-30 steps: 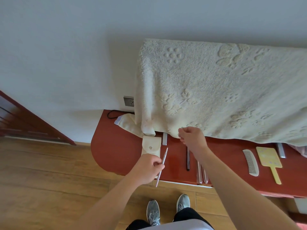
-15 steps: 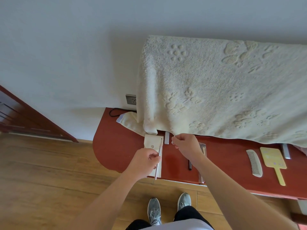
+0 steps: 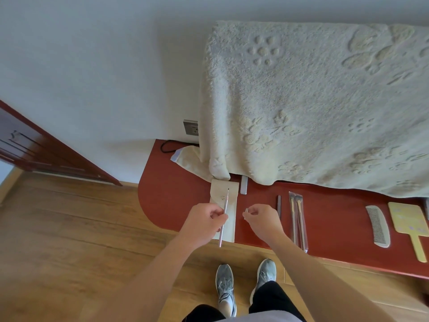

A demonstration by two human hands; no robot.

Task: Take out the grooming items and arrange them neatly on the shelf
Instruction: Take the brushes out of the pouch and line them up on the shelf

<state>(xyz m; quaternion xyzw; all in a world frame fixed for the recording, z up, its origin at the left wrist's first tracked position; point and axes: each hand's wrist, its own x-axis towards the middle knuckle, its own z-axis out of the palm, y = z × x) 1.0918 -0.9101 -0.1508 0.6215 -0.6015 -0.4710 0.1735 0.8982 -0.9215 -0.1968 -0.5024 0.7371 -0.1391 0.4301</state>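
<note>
Right hand (image 3: pixel 262 218) has come back from the towel (image 3: pixel 313 101) hem and now sits level with the left hand (image 3: pixel 205 223), a small gap between them. Left hand has barely shifted.

Left hand: thumb and forefinger pinch a thin metal grooming stick (image 3: pixel 225 204) near mid-length. Its tip points away over the cream pouch (image 3: pixel 232 205) and its tail hangs past the shelf (image 3: pixel 176 182) edge.

Right hand: fingers curled, pinching a small pale piece (image 3: pixel 246 210), possibly a tip cover. Too small for me to tell.

Both forearms reach forward, wrists roughly straight.

Step, as I read it: stick is out of the pouch but not yet laid down.

To the right of the right hand lie a dark file (image 3: pixel 279 205), then two wrapped brushes (image 3: pixel 298 224). Well beyond those are a comb (image 3: pixel 378 226) and a yellow hand mirror (image 3: pixel 405 219). A small silver piece (image 3: pixel 243 187) lies past the hands, by the hem.

Next move, I judge: set the stick on the bare strip under the right hand, parallel to the file.
</note>
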